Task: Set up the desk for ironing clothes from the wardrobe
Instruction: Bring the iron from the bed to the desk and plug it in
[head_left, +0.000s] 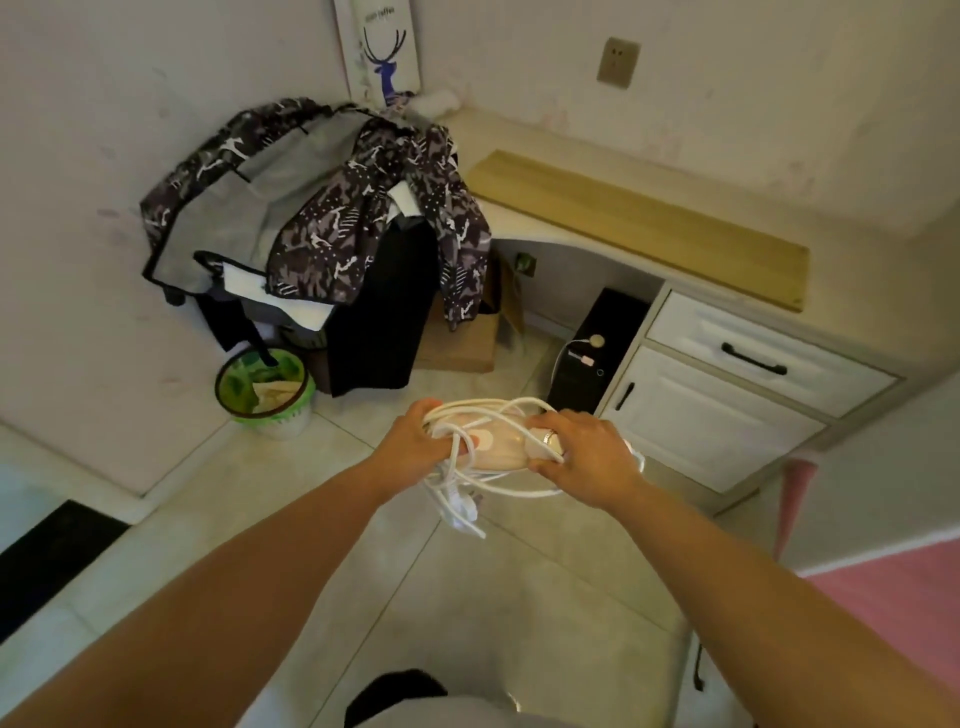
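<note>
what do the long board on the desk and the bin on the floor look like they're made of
Board: looks like pale wood or a wood-look laminate, matte, with faint lengthwise grain and a squared edge. Bin: probably plastic, green rim over a whitish slotted wall, slightly glossy.

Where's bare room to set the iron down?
Desk top: free strip between wooden board and front edge; back corner under the wall socket too. Crowded left, where the patterned jacket drapes the pile. Both hands grip the iron.

Two hands (415, 434) (582, 449), one iron (498, 441), one desk (639, 228).
</note>
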